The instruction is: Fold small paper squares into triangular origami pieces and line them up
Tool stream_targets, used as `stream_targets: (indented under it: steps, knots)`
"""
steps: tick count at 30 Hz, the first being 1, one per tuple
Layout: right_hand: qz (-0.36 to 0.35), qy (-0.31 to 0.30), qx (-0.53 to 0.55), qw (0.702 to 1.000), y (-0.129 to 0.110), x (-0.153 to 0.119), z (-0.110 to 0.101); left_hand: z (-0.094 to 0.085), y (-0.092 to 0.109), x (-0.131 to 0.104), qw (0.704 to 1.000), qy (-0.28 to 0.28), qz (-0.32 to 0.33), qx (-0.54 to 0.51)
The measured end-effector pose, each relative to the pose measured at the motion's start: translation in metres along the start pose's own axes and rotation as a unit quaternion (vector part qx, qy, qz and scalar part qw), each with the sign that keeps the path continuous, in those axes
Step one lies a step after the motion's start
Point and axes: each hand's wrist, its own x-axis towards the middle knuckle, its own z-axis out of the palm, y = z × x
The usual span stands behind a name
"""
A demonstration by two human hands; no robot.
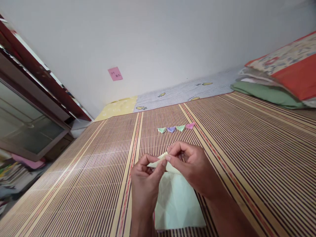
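Between my two hands is a small piece of pale yellow-green paper (172, 168), partly folded, its upper edge pinched. My left hand (147, 174) closes thumb and fingers on its left side. From the other side, my right hand (189, 163) grips the paper between thumb and forefinger, the two thumbs nearly touching. Beneath the hands, a creased pale green sheet of paper (179, 204) lies flat on the mat. Beyond them sits a row of small folded paper triangles: a green one (162, 130), a purple one (171, 129), another green one (180, 128) and a pink one (190, 126).
A striped bamboo mat (98, 177) covers the surface. Folded bedding (291, 72) is piled at the far right. Patterned cloth (172, 92) runs along the wall, which bears a pink note (115, 74). At left stands a glass-panelled cabinet (29, 121).
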Motion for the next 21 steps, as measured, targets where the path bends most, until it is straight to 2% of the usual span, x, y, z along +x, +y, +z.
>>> stream_targets:
  steps: [14, 21]
  knots:
    - [0.033, 0.019, 0.01, 0.999, 0.0048, 0.0004, -0.0012, -0.0003, 0.0005, -0.0002, 1.0, 0.0, 0.01, 0.019]
    - [0.041, -0.032, -0.02, 0.998, 0.0012, 0.0008, -0.0048, -0.0008, 0.0019, 0.0001, 1.0, -0.013, 0.007, 0.002]
